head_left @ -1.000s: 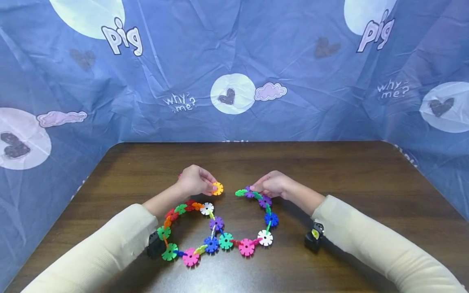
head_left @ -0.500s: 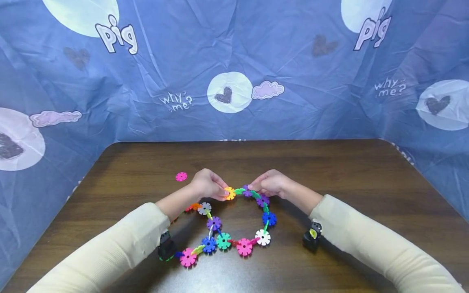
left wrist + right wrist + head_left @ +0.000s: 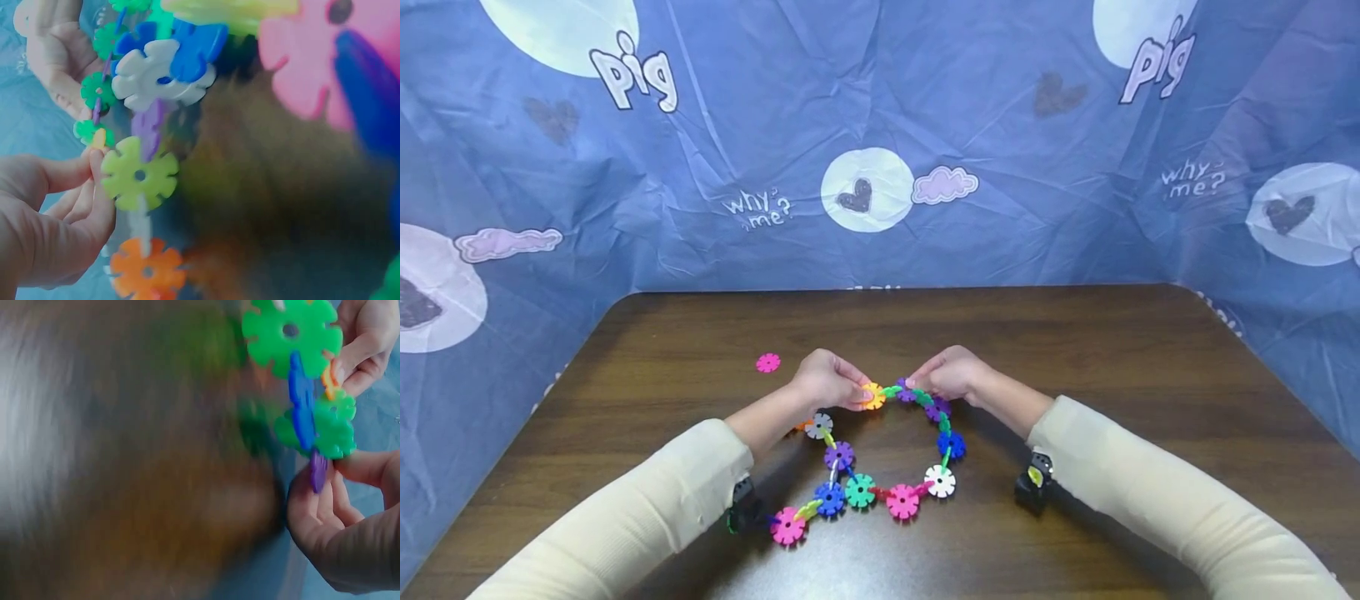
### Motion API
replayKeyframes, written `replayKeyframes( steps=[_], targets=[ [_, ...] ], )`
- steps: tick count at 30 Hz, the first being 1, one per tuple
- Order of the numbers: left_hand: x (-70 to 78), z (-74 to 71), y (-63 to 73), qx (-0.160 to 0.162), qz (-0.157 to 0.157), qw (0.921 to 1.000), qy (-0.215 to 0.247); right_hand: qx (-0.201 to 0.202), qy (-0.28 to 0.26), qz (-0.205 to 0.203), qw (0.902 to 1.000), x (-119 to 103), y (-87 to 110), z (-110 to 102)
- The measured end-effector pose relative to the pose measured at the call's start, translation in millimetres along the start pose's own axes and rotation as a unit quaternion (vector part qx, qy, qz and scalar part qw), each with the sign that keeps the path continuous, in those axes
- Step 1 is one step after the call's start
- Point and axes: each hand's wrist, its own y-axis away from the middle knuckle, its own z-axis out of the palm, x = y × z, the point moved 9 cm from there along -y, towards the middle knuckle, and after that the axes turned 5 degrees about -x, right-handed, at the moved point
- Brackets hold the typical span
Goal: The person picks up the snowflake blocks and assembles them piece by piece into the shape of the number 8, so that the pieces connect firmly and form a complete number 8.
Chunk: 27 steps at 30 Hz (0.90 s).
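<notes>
My left hand (image 3: 831,381) pinches a yellow-orange notched disc (image 3: 873,396) between thumb and fingers. That disc meets the green disc (image 3: 891,391) at the end of a chain of interlocking plastic discs. With my right hand (image 3: 953,373) I pinch the purple disc (image 3: 906,389) beside that green one. From there the chain curves through a blue disc (image 3: 952,445), a white disc (image 3: 940,481) and a pink disc (image 3: 902,502) to a teal disc (image 3: 860,491). Another ring of discs adjoins it on the left, partly hidden by my left forearm; its orange disc (image 3: 147,269) shows in the left wrist view.
A loose pink disc (image 3: 768,362) lies on the brown wooden table (image 3: 1075,350) behind my left hand. A blue printed cloth (image 3: 880,100) hangs behind the table. Black wrist cameras, such as the right one (image 3: 1034,483), sit under both cuffs.
My left hand has moved right, bringing the yellow-orange disc against the chain's green end disc. The loose pink disc has come into view. My right hand has kept its pinch nearly in place.
</notes>
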Motion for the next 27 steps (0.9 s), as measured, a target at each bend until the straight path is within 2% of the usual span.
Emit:
replayKeyframes(
  steps=[3, 8, 10, 15, 20, 23, 25, 26, 27],
  targets=[
    [6.2, -2.2, 1.1, -0.012, 0.002, 0.9999, -0.002, -0.015, 0.022, -0.011, 0.9996, -6.2, 1.0, -2.1],
    [12.4, -3.4, 2.5, -0.044, 0.005, 0.9990, 0.000, -0.031, 0.074, -0.079, 0.9936, -32.5, 2.3, -0.5],
    [12.6, -3.9, 2.3, -0.049, 0.009, 0.9987, 0.005, -0.037, 0.094, -0.092, 0.9906, -40.1, 1.3, 2.4],
    [9.5, -7.0, 0.0, -0.032, 0.021, 0.9991, 0.019, -0.068, 0.139, -0.082, 0.9845, -44.4, -6.2, 12.5],
    [6.7, -12.8, -4.2, -0.012, 0.029, 0.9993, 0.018, -0.091, 0.128, -0.075, 0.9847, -43.8, -12.4, 17.7],
    [11.2, -23.6, -6.4, -0.018, 0.048, 0.9985, -0.016, -0.098, 0.116, -0.071, 0.9858, -41.8, -14.5, 18.4],
    [18.5, -39.9, -7.6, -0.010, 0.076, 0.9946, -0.070, -0.099, 0.110, -0.069, 0.9866, -40.0, -15.6, 18.2],
    [23.2, -50.4, -7.8, 0.001, 0.095, 0.9885, -0.118, -0.099, 0.107, -0.069, 0.9869, -39.2, -16.0, 18.1],
    [27.6, -61.6, -7.9, 0.018, 0.112, 0.9778, -0.176, -0.099, 0.108, -0.070, 0.9867, -38.7, -16.1, 18.0]
  ],
)
